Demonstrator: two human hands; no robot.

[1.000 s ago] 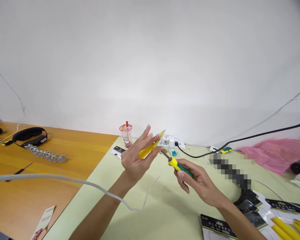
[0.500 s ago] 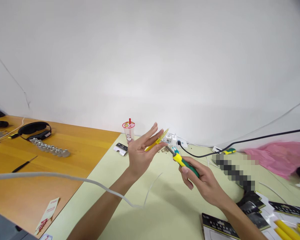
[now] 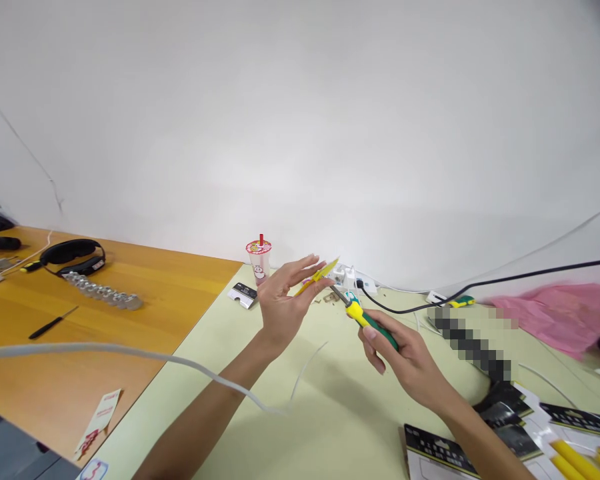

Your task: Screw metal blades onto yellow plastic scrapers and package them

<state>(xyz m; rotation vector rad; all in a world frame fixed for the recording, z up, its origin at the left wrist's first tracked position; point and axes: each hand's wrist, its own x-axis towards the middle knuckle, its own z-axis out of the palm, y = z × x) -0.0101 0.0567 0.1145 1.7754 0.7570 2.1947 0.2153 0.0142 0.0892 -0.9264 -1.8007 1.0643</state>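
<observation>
My left hand [image 3: 284,303] is raised above the pale green table top, its thumb and fingers closed around a thin yellow piece with a pointed end [image 3: 326,269]. What exactly the yellow piece is, I cannot make out. In my right hand [image 3: 399,353] is a tool with a green and yellow handle [image 3: 373,325] and a grey metal shaft. The shaft points up and left, its tip close to my left thumb and the yellow piece. Whether the tip touches them is hidden.
Behind my hands are a cup with a red straw [image 3: 259,261] and white plugs [image 3: 365,285] with a black cable. Packages [image 3: 437,443] and a pink plastic bag [image 3: 555,313] lie at right. On the wooden table are a headset [image 3: 75,257] and a thin black-handled tool [image 3: 47,329].
The fingers of my left hand have folded down closer over the yellow piece. My right hand and its tool have barely moved. The view has shifted slightly.
</observation>
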